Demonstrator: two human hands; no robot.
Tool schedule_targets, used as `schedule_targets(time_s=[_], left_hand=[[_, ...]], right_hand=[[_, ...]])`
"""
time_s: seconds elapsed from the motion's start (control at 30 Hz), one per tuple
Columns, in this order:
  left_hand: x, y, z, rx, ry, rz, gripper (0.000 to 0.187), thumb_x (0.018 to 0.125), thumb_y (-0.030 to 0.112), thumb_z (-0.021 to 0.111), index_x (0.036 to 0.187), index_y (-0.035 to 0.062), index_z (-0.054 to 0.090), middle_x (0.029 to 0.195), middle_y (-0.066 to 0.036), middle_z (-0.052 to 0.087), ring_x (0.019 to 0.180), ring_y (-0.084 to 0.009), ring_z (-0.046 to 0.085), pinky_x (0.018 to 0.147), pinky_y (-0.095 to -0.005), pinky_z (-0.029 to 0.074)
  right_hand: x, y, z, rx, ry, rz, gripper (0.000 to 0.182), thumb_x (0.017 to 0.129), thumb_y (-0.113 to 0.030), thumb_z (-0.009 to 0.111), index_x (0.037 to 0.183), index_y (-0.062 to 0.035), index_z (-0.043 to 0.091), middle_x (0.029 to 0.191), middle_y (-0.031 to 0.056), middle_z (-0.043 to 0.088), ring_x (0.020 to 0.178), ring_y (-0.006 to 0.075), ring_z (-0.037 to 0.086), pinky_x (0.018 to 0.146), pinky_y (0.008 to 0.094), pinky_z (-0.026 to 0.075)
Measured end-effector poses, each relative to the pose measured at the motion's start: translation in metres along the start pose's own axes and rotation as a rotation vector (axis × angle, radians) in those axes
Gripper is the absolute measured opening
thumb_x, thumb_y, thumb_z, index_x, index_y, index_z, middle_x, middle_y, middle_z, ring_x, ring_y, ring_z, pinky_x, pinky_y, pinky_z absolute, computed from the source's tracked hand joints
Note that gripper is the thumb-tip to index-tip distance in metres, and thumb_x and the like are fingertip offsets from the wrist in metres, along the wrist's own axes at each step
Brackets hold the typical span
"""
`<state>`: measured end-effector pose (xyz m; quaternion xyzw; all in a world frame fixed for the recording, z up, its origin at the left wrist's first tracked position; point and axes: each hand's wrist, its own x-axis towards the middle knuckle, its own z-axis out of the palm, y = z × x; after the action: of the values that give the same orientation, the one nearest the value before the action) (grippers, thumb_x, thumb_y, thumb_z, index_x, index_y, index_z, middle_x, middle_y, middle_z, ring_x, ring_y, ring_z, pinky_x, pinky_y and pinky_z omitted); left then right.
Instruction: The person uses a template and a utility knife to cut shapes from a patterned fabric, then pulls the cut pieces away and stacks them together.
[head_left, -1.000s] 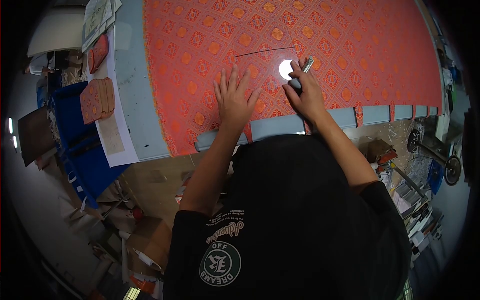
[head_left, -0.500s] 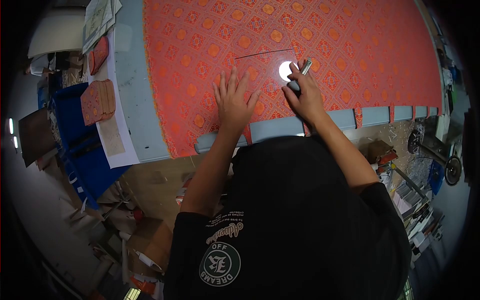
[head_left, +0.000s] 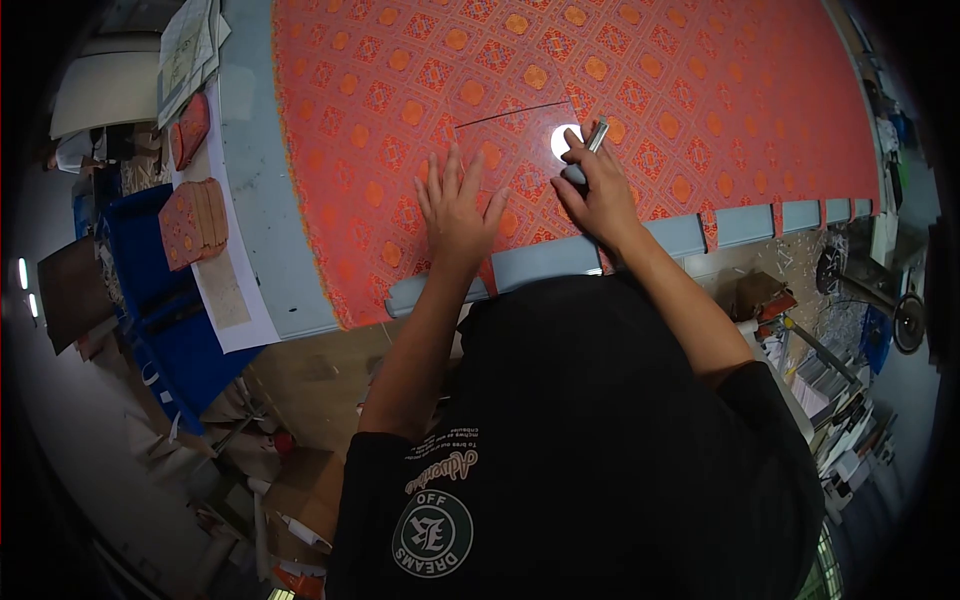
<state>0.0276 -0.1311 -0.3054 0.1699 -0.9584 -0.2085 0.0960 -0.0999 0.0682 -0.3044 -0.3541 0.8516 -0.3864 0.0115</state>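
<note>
The right hand (head_left: 597, 196) stays closed around a cutter (head_left: 590, 142) on the orange fabric (head_left: 640, 90), barely shifted; the left hand (head_left: 455, 212) still presses flat, open, beside it, so cutting continues.

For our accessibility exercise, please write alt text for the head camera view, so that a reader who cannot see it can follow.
Seen from above, a person in a black T-shirt presses the left hand flat on orange patterned fabric spread over a grey table, while the right hand grips a metal cutting tool on the cloth. Stacked fabric pieces lie to the left.
</note>
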Motion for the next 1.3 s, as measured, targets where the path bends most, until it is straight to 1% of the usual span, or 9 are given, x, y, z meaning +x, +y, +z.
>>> schedule_targets(time_s=[0.33, 0.4, 0.53, 0.6, 0.83, 0.93, 1.13, 1.2, 1.3], left_hand=[[0.0006, 0.0012, -0.0032, 0.016, -0.034, -0.014, 0.063, 0.096, 0.044, 0.067, 0.149, 0.0122, 0.054, 0.162, -0.020, 0.039, 0.155, -0.0436, 0.023, 0.124, -0.0664, 0.013], [0.0005, 0.0008, -0.0024, 0.018, -0.033, -0.013, 0.063, 0.096, 0.044, 0.067, 0.149, 0.0123, 0.054, 0.162, -0.020, 0.039, 0.155, -0.0435, 0.024, 0.124, -0.0664, 0.013], [0.0004, -0.0004, -0.0016, 0.031, -0.031, -0.005, 0.063, 0.096, 0.044, 0.067, 0.150, 0.0125, 0.054, 0.162, -0.020, 0.039, 0.155, -0.0435, 0.024, 0.123, -0.0668, 0.013], [0.0002, -0.0002, -0.0011, 0.028, -0.032, -0.009, 0.063, 0.096, 0.044, 0.067, 0.150, 0.0126, 0.054, 0.162, -0.020, 0.039, 0.155, -0.0437, 0.024, 0.123, -0.0670, 0.013], [-0.0002, -0.0011, 0.0006, 0.031, -0.040, -0.017, 0.065, 0.096, 0.044, 0.067, 0.151, 0.0127, 0.052, 0.162, -0.019, 0.038, 0.155, -0.0444, 0.023, 0.123, -0.0676, 0.013], [-0.0003, -0.0015, 0.0008, 0.034, -0.033, -0.007, 0.066, 0.096, 0.044, 0.067, 0.151, 0.0126, 0.052, 0.162, -0.019, 0.038, 0.154, -0.0445, 0.024, 0.123, -0.0677, 0.013], [-0.0003, -0.0015, 0.0003, 0.033, -0.034, -0.010, 0.066, 0.096, 0.045, 0.066, 0.152, 0.0129, 0.052, 0.162, -0.019, 0.038, 0.154, -0.0445, 0.024, 0.123, -0.0675, 0.013], [-0.0004, -0.0017, 0.0006, 0.035, -0.033, -0.007, 0.066, 0.096, 0.045, 0.066, 0.152, 0.0129, 0.052, 0.162, -0.019, 0.039, 0.154, -0.0446, 0.024, 0.123, -0.0675, 0.013], [-0.0006, -0.0008, 0.0007, 0.028, -0.031, -0.007, 0.066, 0.096, 0.045, 0.066, 0.151, 0.0127, 0.052, 0.162, -0.019, 0.039, 0.154, -0.0448, 0.025, 0.123, -0.0675, 0.013]], right_hand=[[-0.0005, -0.0023, -0.0021, 0.010, -0.023, 0.024, 0.036, 0.089, -0.019, 0.078, 0.116, 0.0000, 0.062, 0.144, 0.0211, 0.060, 0.141, 0.0444, 0.047, 0.116, 0.0530, 0.039], [-0.0005, -0.0031, -0.0021, 0.025, -0.023, 0.049, 0.033, 0.089, -0.016, 0.079, 0.115, -0.0035, 0.062, 0.146, 0.0168, 0.060, 0.144, 0.0403, 0.045, 0.114, 0.0498, 0.042], [-0.0007, -0.0026, -0.0017, 0.029, -0.038, 0.060, 0.035, 0.089, -0.016, 0.079, 0.116, -0.0036, 0.062, 0.147, 0.0171, 0.059, 0.144, 0.0402, 0.046, 0.114, 0.0497, 0.042], [-0.0002, -0.0011, -0.0009, 0.018, -0.024, 0.031, 0.035, 0.089, -0.019, 0.078, 0.115, -0.0004, 0.062, 0.146, 0.0209, 0.058, 0.143, 0.0434, 0.046, 0.116, 0.0522, 0.039], [-0.0005, -0.0033, -0.0026, 0.032, -0.017, 0.043, 0.035, 0.089, -0.018, 0.078, 0.115, -0.0002, 0.062, 0.145, 0.0210, 0.059, 0.142, 0.0425, 0.047, 0.115, 0.0509, 0.041], [-0.0014, -0.0007, -0.0008, 0.032, -0.020, 0.044, 0.035, 0.089, -0.017, 0.079, 0.117, -0.0034, 0.062, 0.147, 0.0172, 0.059, 0.146, 0.0402, 0.044, 0.116, 0.0508, 0.039], [-0.0012, 0.0008, 0.0007, 0.031, -0.005, 0.026, 0.036, 0.088, -0.015, 0.080, 0.117, -0.0038, 0.062, 0.147, 0.0174, 0.060, 0.146, 0.0403, 0.044, 0.116, 0.0514, 0.039], [-0.0006, -0.0007, -0.0007, -0.003, -0.001, 0.008, 0.035, 0.088, -0.017, 0.078, 0.114, -0.0008, 0.062, 0.145, 0.0216, 0.059, 0.142, 0.0426, 0.048, 0.115, 0.0517, 0.040], [0.0000, -0.0010, -0.0010, 0.008, -0.012, 0.016, 0.036, 0.088, -0.017, 0.079, 0.115, -0.0008, 0.062, 0.145, 0.0211, 0.060, 0.142, 0.0427, 0.048, 0.115, 0.0519, 0.040]])
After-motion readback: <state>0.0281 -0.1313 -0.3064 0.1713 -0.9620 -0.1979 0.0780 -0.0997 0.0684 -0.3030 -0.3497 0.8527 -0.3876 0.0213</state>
